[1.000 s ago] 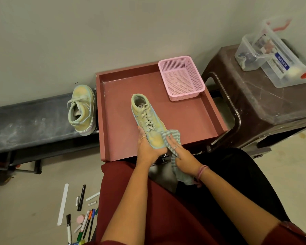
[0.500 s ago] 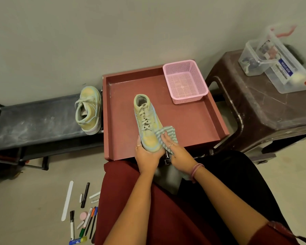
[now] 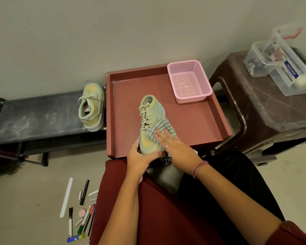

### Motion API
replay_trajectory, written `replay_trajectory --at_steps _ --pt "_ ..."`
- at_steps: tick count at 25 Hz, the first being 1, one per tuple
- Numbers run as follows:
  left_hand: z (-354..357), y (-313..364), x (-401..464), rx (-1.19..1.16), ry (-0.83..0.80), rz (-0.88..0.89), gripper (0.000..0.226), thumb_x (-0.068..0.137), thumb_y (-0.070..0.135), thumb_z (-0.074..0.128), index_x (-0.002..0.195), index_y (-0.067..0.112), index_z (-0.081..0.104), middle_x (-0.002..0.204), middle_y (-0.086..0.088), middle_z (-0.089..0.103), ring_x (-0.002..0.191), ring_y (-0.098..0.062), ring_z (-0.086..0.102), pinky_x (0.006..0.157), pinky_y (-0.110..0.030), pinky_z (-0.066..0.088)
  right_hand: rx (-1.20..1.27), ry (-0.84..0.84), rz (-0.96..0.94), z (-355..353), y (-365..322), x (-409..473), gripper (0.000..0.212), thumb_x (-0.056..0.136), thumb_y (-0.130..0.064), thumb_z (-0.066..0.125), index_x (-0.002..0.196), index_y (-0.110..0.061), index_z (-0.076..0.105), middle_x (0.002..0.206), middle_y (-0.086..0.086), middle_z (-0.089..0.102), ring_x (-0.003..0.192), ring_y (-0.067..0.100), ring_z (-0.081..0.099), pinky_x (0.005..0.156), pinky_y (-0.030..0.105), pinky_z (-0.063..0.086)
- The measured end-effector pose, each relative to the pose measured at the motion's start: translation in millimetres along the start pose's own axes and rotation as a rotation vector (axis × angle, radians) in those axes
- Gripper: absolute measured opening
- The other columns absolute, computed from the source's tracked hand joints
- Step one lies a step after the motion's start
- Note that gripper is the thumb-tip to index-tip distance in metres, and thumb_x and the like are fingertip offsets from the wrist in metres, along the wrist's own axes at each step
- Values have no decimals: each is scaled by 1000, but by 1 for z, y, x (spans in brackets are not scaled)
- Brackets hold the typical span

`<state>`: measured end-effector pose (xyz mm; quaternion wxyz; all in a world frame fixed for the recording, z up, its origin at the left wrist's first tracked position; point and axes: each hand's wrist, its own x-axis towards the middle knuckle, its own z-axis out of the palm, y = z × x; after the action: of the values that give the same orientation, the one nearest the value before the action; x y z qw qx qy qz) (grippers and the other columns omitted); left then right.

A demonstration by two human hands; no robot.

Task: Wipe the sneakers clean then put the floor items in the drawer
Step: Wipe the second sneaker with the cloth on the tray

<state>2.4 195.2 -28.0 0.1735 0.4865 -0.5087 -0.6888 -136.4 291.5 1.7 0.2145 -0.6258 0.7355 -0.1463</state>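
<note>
A pale green and yellow sneaker [image 3: 149,117] stands in the open red drawer [image 3: 124,92], toe toward me. My left hand [image 3: 139,157] grips its toe from the left. My right hand [image 3: 171,145] lies with straight fingers on a striped grey cloth [image 3: 162,127], pressing it against the sneaker's right side. The second sneaker [image 3: 91,106] sits on a dark low rack [image 3: 35,117] to the left. Pens, markers, a white file and small bits [image 3: 81,207] lie on the floor at lower left.
A pink mesh basket [image 3: 190,81] occupies the drawer's far right corner. A brown plastic stool [image 3: 265,110] on the right carries clear plastic boxes [image 3: 281,62]. My red and black clad legs [image 3: 166,209] fill the foreground. A grey wall rises behind.
My right hand has slid the cloth forward along the sneaker's right side, away from the toe. My left hand keeps its grip on the toe.
</note>
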Motion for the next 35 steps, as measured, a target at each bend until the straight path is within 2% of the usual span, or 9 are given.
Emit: replay_trajectory --at_steps 4,8,14,17,21,25,29,32,35 --pt "-6 8 -2 34 -35 -12 93 55 7 91 135 24 48 112 7 70 101 -6 67 87 -26 54 -144 -42 22 -27 23 48 92 83 12 46 151 -20 -6 158 -4 -13 147 17 -1 119 37 15" --pt "-10 6 -5 51 -66 -18 98 53 8 91 138 25 47 115 7 69 104 -8 66 94 -31 53 74 -28 190 -49 24 95 85 88 8 41 150 -18 -11 158 1 -13 146 22 9 114 33 21" --pt "-7 0 -3 46 -6 -19 114 45 25 91 145 20 36 120 3 66 105 -11 66 94 -35 54 -212 1 -95 -24 -1 65 73 90 7 36 152 -17 5 159 1 -6 147 19 1 118 32 11" --pt "5 5 -2 101 101 4 125 32 49 96 140 20 40 124 5 63 110 -11 63 94 -36 53 -210 7 -87 -25 9 59 72 92 4 39 151 -16 4 159 1 -6 147 18 0 117 25 4" --pt "18 16 -7 107 268 40 96 34 47 93 119 24 53 111 9 64 100 -8 63 87 -34 56 -208 5 12 -22 10 78 75 92 7 36 151 -18 -2 159 -3 -12 147 17 -2 117 26 15" --pt "5 23 2 152 290 85 93 37 49 90 121 27 57 108 11 67 98 -7 65 86 -34 56 -122 28 91 -28 8 98 80 88 17 31 151 -18 -4 158 -2 -14 147 17 -5 116 27 12" --pt "-7 27 -8 138 326 105 68 55 33 92 113 31 57 97 18 63 88 1 60 73 -15 48 -3 15 203 -35 6 113 84 83 19 33 151 -16 -3 158 2 -15 147 24 -5 119 32 9" --pt "-18 23 -10 48 381 112 69 56 32 91 117 23 60 104 10 67 92 -3 64 78 -20 51 -79 -21 -16 -22 -10 92 83 83 16 42 151 -20 12 160 -2 3 147 21 2 117 31 13" --pt "-25 23 -4 9 366 122 72 56 24 92 120 21 59 105 7 69 93 -5 66 79 -21 54 -175 34 -246 -15 -16 66 72 81 6 53 145 -24 36 151 -5 34 141 21 28 111 32 30"
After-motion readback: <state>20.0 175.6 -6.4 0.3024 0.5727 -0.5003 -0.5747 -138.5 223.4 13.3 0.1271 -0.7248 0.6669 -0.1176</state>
